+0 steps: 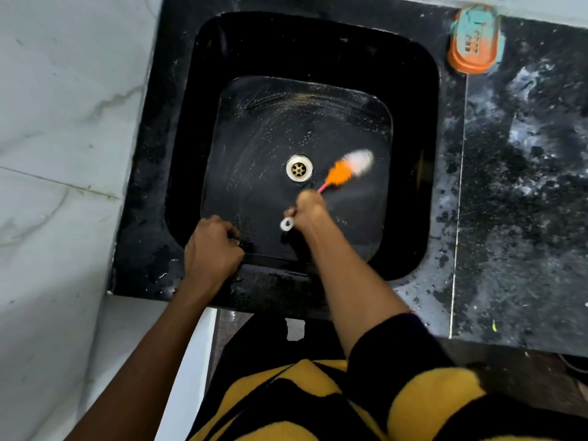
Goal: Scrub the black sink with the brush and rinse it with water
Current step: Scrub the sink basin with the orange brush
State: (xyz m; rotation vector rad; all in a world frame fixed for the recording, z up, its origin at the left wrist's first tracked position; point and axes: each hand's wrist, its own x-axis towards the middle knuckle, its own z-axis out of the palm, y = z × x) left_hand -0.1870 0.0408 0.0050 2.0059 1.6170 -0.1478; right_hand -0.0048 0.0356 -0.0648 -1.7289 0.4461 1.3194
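The black sink (410,128) is square with rounded corners and a pale metal drain (299,168) in the middle of its wet, soap-streaked floor. My right hand (309,207) reaches into the basin and grips the handle of a brush (345,170). The brush has an orange body and white bristles, blurred by motion, and lies just right of the drain. A white ring at the handle's end sticks out below my fist. My left hand (211,246) grips the sink's near rim at the front left, fingers curled over the edge.
An orange and teal soap dish (474,39) sits on the speckled black counter (525,186) at the back right. White marble wall tiles (63,122) close off the left side. My yellow and black clothing fills the bottom of the view.
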